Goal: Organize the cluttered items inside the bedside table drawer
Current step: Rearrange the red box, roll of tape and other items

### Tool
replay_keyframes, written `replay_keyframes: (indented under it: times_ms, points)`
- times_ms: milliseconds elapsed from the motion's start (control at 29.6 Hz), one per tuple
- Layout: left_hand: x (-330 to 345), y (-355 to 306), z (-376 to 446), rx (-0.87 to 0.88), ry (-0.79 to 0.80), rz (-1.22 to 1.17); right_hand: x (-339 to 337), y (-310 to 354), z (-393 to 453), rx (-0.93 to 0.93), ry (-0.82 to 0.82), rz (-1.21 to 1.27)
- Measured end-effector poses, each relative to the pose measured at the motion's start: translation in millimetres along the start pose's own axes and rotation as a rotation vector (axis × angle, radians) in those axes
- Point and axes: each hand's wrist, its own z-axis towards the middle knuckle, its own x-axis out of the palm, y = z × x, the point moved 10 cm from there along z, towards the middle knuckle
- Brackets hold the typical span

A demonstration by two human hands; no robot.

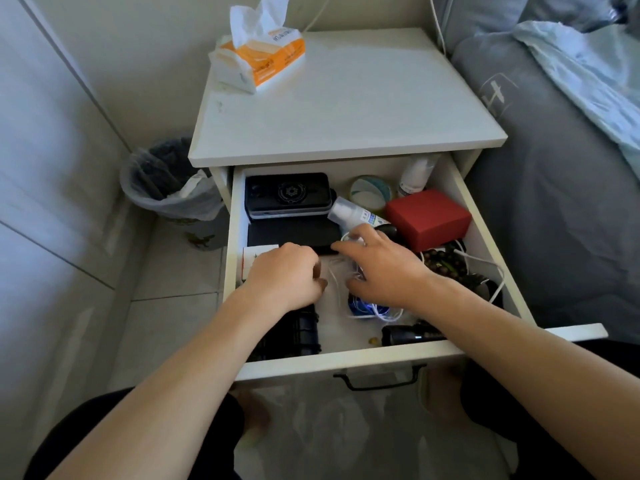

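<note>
Bed [554,188]: at 3 o'clock, soft grey fabric with a pale blue cover, cut off by the frame edge.
Bedside table [346,98]: matte white, flat rectangular top, at 12 o'clock.
Drawer [346,360]: pulled open at centre, white board walls, thin dark metal handle on the front.
Bin [162,181]: at 9 o'clock, round, lined with a crinkled clear bag.
Tissue pack [259,60]: soft orange-and-white plastic, on the tabletop's 11 o'clock corner.
Black device [287,194]: glossy rounded slab at the drawer's 11 o'clock, stacked on a flat dark case [294,233].
Red box [427,218]: matte cardboard cuboid, at 2 o'clock.
Left hand [284,275]: fingers curled under, at the drawer's 9 o'clock; anything pinched is hidden, cannot tell.
Right hand [384,265]: fingers spread and bent down onto a tangle of thin white cable [337,282] at the middle; grip unclear.
Spray bottle [349,213]: clear plastic, lying tilted, partly behind the right hand.
Tape roll [370,192]: pale ring, at 1 o'clock.
Beads [445,263]: dark, round, glossy, at 3 o'clock, partly under the wrist.
Black ridged object [304,332]: at 7 o'clock, mostly hidden by the left forearm.
</note>
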Motion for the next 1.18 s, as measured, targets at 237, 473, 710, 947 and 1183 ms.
replay_keyframes:
  times_ms: [237,473,710,947,1183]
  points:
    - [-17,-5,1,0.064,-0.119,0.102,-29,-12,-29,-0.072,-0.191,0.351]
    - [-12,-3,10,0.048,-0.074,0.100,-33,-21,-39,-0.046,-0.258,0.373]
    - [-30,-14,-4,0.128,-0.203,-0.203,-54,-22,-60,-0.062,-0.376,0.376]
    - [-35,-45,-18,0.217,-0.221,-0.493,-72,-73,-60,0.066,-0.283,0.077]
    - [-47,-48,-8,0.125,-0.326,-0.528,-52,-113,-26,0.264,-0.061,-0.205]
